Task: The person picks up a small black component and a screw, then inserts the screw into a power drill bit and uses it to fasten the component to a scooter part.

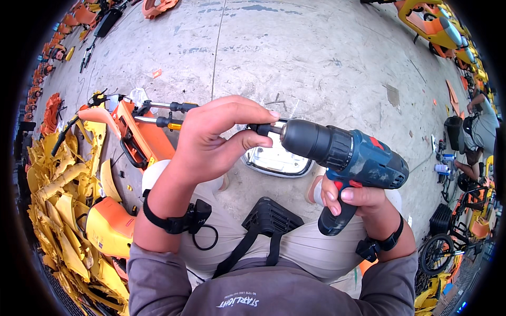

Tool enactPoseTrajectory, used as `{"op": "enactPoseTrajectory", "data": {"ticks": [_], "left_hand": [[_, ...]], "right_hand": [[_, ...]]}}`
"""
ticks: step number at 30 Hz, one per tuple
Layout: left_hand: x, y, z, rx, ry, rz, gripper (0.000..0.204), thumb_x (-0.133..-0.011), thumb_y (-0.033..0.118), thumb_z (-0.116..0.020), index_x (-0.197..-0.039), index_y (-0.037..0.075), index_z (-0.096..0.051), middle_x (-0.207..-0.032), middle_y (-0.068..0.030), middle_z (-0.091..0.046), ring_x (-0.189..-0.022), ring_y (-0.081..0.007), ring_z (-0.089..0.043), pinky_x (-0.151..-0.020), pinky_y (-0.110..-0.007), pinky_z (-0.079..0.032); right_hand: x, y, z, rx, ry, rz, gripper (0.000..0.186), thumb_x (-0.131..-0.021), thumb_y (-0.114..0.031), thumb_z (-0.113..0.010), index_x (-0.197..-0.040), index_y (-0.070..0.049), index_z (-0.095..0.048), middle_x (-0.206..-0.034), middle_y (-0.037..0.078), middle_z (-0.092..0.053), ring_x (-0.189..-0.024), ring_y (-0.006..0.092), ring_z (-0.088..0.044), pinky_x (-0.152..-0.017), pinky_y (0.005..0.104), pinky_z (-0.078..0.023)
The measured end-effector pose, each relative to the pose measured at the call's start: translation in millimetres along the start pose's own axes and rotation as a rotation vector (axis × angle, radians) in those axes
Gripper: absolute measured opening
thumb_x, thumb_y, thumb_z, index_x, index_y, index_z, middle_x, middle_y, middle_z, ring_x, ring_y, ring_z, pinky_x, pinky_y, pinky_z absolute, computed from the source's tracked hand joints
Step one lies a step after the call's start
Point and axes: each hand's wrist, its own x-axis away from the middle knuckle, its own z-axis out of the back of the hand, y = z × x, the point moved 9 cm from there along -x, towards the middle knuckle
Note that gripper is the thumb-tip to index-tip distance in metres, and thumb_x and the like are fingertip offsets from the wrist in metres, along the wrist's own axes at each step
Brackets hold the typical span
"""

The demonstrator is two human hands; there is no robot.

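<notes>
My right hand is wrapped round the handle of a dark blue cordless drill, its thumb and fingers near the red trigger. The drill lies level above my lap, its black chuck facing left. At the chuck's tip my left hand pinches a short black bit or socket between thumb and forefinger. A bare metal shank shows between that piece and the chuck. Beneath, on the floor, a white shell-like part with a dark rim is partly hidden by the hands and drill.
An orange scooter body part with fork tubes lies at left, beside a large heap of yellow plastic panels. Between my legs is a black ribbed object with straps. Another person is at far right, near scooters and loose parts.
</notes>
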Motion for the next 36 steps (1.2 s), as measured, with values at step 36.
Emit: {"op": "enactPoseTrajectory", "data": {"ticks": [36], "left_hand": [[9, -18, 3, 0.083, -0.003, 0.168, 0.039, -0.079, -0.007, -0.078, -0.114, -0.003, -0.061, -0.106, -0.0135, -0.067, -0.100, -0.0219, -0.069, -0.089, -0.033, -0.055]], "right_hand": [[2, 2, 4, -0.058, -0.030, -0.002, 0.059, -0.080, -0.013, -0.071, -0.130, 0.007, -0.047, -0.083, 0.012, -0.064, -0.062, 0.0181, -0.063, -0.066, 0.0333, -0.050]]}}
